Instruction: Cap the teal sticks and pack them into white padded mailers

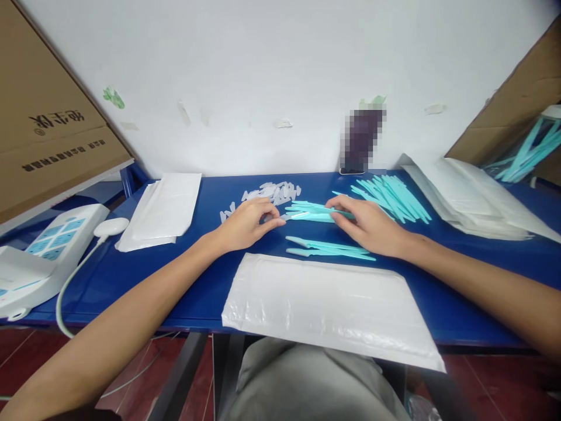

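Note:
My left hand [249, 225], with thumb and index finger pinched, holds a small translucent cap [284, 217] at the blade end of a turquoise eyebrow razor [322, 214]. My right hand [366, 225] grips that razor by its handle. Whether the cap is fully seated cannot be made out. More turquoise razors [302, 206] lie just behind it, partly hidden by my right fingers. A heap of loose translucent caps [276, 190] sits behind my left hand. Nearer to me, a few razors with pale, apparently capped tips [328, 248] lie side by side.
A larger razor pile [394, 196] is behind my right hand. White padded mailers lie in front [328, 304], at left [169, 204] and at right [477, 193]. A power strip [56, 245] with a white cable stands left. A blurred phone [362, 140] leans on the wall.

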`<action>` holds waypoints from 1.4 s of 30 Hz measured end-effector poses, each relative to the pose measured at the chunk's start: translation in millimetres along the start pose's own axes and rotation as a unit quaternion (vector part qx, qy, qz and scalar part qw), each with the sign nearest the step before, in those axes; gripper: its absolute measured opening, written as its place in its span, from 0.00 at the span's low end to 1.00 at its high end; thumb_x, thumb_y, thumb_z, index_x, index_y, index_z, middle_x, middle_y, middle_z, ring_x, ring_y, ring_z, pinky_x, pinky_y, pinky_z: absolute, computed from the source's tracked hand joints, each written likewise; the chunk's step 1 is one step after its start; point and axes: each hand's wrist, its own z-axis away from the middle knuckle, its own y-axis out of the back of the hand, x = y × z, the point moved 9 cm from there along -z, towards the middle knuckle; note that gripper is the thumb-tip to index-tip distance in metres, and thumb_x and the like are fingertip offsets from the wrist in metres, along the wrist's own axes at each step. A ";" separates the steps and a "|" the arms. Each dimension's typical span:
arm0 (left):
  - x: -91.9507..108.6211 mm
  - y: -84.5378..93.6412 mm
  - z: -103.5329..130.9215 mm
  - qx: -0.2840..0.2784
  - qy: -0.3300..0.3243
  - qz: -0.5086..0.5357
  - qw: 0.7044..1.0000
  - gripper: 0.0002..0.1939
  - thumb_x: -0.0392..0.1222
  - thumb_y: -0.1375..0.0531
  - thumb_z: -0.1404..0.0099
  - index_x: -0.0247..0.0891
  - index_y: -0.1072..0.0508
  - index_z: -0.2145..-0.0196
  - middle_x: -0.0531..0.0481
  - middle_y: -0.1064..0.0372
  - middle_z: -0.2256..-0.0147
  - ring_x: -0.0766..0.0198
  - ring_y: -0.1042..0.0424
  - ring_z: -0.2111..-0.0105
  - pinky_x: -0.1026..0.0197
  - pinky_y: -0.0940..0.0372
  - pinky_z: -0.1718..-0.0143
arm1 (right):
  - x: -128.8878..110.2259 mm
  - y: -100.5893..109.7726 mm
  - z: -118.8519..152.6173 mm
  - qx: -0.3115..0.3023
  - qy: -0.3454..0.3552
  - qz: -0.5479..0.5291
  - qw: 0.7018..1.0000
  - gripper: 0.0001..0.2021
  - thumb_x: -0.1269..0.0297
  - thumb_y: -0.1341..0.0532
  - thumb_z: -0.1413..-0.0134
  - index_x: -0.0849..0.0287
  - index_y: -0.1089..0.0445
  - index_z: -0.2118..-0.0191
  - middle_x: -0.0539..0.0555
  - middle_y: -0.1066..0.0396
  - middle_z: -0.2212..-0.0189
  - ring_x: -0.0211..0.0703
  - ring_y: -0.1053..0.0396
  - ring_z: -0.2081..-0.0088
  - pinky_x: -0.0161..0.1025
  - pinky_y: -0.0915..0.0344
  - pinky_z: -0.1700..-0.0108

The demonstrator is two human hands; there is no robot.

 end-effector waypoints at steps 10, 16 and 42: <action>11.8 16.5 4.0 0.119 -0.049 -0.033 0.991 0.10 0.46 0.38 0.30 0.38 0.23 0.65 0.50 0.28 0.67 0.63 0.31 0.66 0.60 0.37 0.63 | -1.8 4.8 -1.2 0.025 -0.001 -0.019 1.000 0.11 0.59 0.48 0.32 0.57 0.32 0.52 0.51 0.28 0.70 0.42 0.34 0.72 0.40 0.41 0.66; 36.6 34.2 16.8 0.241 -0.192 -0.157 0.938 0.06 0.42 0.38 0.29 0.38 0.24 0.64 0.49 0.27 0.67 0.63 0.32 0.68 0.59 0.37 0.65 | 1.4 4.0 -0.7 0.028 -0.018 -0.075 0.997 0.10 0.58 0.47 0.31 0.56 0.33 0.53 0.50 0.29 0.72 0.42 0.33 0.71 0.40 0.41 0.66; 58.4 42.8 25.8 0.310 -0.229 -0.190 0.903 0.15 0.31 0.43 0.29 0.41 0.28 0.48 0.48 0.23 0.62 0.62 0.26 0.64 0.58 0.35 0.64 | -13.0 3.7 2.2 0.027 -0.020 -0.050 0.998 0.12 0.58 0.48 0.31 0.56 0.32 0.52 0.49 0.30 0.74 0.40 0.37 0.76 0.40 0.43 0.69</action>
